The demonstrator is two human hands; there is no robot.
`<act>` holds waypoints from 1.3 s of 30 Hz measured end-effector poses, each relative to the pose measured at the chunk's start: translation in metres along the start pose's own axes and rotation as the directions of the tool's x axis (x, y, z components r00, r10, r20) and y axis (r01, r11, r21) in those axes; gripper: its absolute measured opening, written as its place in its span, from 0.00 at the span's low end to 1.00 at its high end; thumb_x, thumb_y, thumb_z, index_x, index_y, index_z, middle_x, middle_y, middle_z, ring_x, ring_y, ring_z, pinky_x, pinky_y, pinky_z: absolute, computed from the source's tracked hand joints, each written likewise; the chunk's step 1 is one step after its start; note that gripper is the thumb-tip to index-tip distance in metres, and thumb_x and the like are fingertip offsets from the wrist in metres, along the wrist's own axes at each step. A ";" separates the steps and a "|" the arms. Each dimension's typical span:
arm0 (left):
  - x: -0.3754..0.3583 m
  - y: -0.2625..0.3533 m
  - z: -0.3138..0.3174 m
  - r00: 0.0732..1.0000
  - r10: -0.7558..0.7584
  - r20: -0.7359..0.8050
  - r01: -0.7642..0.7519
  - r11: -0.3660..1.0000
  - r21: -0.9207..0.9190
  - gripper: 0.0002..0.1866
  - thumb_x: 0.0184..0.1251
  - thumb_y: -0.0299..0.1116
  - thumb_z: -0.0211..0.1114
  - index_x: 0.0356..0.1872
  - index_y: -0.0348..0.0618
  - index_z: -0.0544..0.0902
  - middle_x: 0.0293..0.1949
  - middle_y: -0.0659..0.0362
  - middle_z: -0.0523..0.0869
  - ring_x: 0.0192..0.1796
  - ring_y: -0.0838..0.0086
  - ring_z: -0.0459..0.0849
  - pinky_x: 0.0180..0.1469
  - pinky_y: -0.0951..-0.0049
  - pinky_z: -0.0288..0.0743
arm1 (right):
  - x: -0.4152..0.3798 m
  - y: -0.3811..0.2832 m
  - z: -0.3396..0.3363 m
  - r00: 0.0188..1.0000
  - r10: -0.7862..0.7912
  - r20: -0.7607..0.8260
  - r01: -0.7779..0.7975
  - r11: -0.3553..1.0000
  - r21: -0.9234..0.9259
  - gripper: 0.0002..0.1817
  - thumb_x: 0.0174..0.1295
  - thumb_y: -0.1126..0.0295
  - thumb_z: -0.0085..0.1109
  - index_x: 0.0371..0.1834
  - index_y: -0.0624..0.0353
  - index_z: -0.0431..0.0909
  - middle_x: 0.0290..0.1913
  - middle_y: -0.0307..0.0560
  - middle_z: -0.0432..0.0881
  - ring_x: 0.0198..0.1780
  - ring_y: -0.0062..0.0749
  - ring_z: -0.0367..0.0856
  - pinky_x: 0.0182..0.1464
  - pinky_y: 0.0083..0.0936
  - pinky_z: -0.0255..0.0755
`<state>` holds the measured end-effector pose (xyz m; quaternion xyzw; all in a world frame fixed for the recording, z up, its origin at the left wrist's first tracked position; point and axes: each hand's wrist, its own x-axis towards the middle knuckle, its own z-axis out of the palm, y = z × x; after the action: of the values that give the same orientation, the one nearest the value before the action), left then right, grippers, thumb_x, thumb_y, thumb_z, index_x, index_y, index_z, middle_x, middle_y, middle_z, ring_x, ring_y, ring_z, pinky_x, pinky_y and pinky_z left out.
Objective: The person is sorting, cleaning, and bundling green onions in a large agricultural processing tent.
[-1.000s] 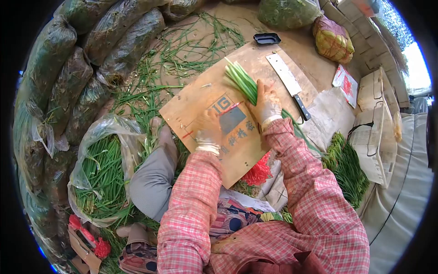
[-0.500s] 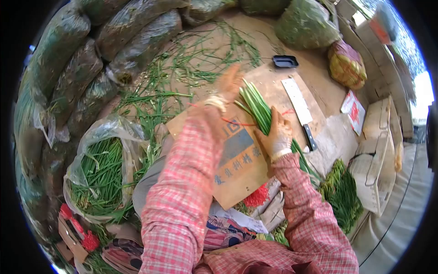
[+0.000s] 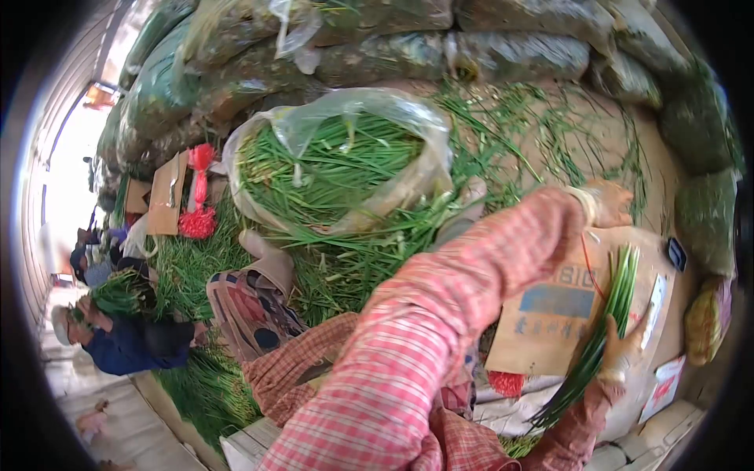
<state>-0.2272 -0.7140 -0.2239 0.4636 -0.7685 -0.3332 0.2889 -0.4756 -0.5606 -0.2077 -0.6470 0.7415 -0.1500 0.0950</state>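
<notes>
My right hand [image 3: 620,349] is closed around a bundle of garlic chives [image 3: 623,286], pale ends up and dark leaves trailing down past my wrist. The bundle lies on a printed cardboard sheet [image 3: 522,345]. A thin red tie [image 3: 587,257] runs over the cardboard to the bundle. Beyond the cardboard's far edge, my left hand [image 3: 609,204] is stretched out, slightly blurred, with its fingers apart and nothing visible in them. Just right of my right hand is the pale blade of a knife [image 3: 653,310]; its handle is hidden.
A clear plastic bag [image 3: 436,141] full of chives stands left of my arm. Loose leaves [image 3: 550,133] litter the floor. Stuffed sacks [image 3: 385,59] line the back. A black tray [image 3: 676,254] is at the right, red ties [image 3: 198,224] at the left. A co-worker [image 3: 129,341] sits far left.
The view has swung left, bringing the bag of chives to the middle and the co-worker into sight. My left hand has moved away from the bundle; my right hand still holds it.
</notes>
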 end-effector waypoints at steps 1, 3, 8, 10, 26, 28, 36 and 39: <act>-0.030 -0.003 -0.038 0.998 -0.055 -0.037 0.053 0.998 -0.039 0.27 0.53 0.48 0.58 0.51 0.40 0.74 0.49 0.48 0.77 0.53 0.57 0.74 0.55 0.66 0.66 | 0.005 -0.013 -0.014 0.978 -0.194 -0.070 0.192 0.981 -0.034 0.39 0.49 0.64 0.63 0.65 0.59 0.55 0.60 0.57 0.65 0.61 0.47 0.63 0.63 0.37 0.53; -0.089 -0.025 -0.097 0.990 -0.126 -0.067 0.102 0.954 -0.282 0.21 0.54 0.46 0.58 0.43 0.40 0.79 0.40 0.49 0.82 0.44 0.62 0.80 0.47 0.70 0.71 | 0.013 -0.046 -0.032 0.890 -0.448 -0.088 0.449 0.893 -0.008 0.27 0.55 0.69 0.55 0.60 0.61 0.63 0.58 0.56 0.68 0.58 0.42 0.67 0.61 0.33 0.57; -0.289 -0.146 -0.161 0.749 -0.620 -0.235 0.357 0.676 -0.645 0.13 0.60 0.36 0.58 0.36 0.36 0.79 0.29 0.59 0.82 0.34 0.78 0.79 0.38 0.77 0.74 | 0.020 -0.250 0.027 0.541 -0.737 0.404 0.240 0.596 0.766 0.19 0.57 0.78 0.45 0.53 0.65 0.69 0.49 0.48 0.75 0.50 0.32 0.73 0.52 0.23 0.66; -0.369 -0.153 -0.195 0.453 -0.856 -0.249 0.441 0.458 -0.772 0.13 0.62 0.37 0.56 0.38 0.38 0.79 0.31 0.57 0.83 0.31 0.75 0.80 0.34 0.79 0.73 | 0.019 -0.330 0.085 0.237 -0.818 0.525 0.258 0.574 0.777 0.18 0.56 0.77 0.44 0.51 0.65 0.70 0.46 0.48 0.76 0.47 0.30 0.75 0.49 0.22 0.68; -0.602 -0.327 -0.391 0.053 -0.642 -0.765 0.552 0.657 -0.513 0.19 0.62 0.38 0.57 0.49 0.35 0.76 0.42 0.58 0.81 0.44 0.79 0.76 0.49 0.81 0.67 | 0.047 -0.677 0.351 0.246 -0.808 0.536 0.182 0.581 0.793 0.38 0.54 0.41 0.53 0.59 0.61 0.64 0.56 0.53 0.69 0.57 0.35 0.65 0.57 0.30 0.59; -0.603 -0.340 -0.397 0.087 -0.635 -0.768 0.607 0.645 -0.465 0.21 0.62 0.40 0.57 0.50 0.35 0.76 0.43 0.58 0.81 0.44 0.78 0.76 0.49 0.80 0.67 | 0.044 -0.689 0.365 0.209 -0.802 0.560 0.053 0.581 0.812 0.42 0.53 0.38 0.50 0.61 0.61 0.62 0.59 0.53 0.67 0.62 0.38 0.62 0.62 0.33 0.52; -0.640 -0.413 -0.364 0.326 -0.944 -0.047 -0.082 0.021 -0.996 0.20 0.64 0.46 0.55 0.49 0.42 0.76 0.42 0.57 0.82 0.39 0.71 0.81 0.41 0.68 0.78 | 0.099 -0.689 0.539 0.148 -0.527 0.837 0.318 0.827 0.464 0.29 0.63 0.46 0.41 0.61 0.53 0.65 0.53 0.44 0.73 0.55 0.27 0.69 0.59 0.24 0.60; -0.661 -0.418 -0.352 0.357 -0.905 -0.230 -0.019 0.239 -0.971 0.20 0.65 0.42 0.54 0.54 0.46 0.73 0.47 0.58 0.79 0.43 0.74 0.80 0.45 0.70 0.76 | 0.107 -0.679 0.521 -0.127 -0.426 0.896 -0.467 0.822 0.325 0.23 0.64 0.52 0.45 0.50 0.61 0.73 0.42 0.47 0.80 0.41 0.31 0.78 0.46 0.24 0.72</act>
<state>0.5220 -0.3473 -0.4244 0.5652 -0.0355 -0.4987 0.6561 0.3154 -0.7980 -0.4556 -0.4533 0.3327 0.1781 0.8076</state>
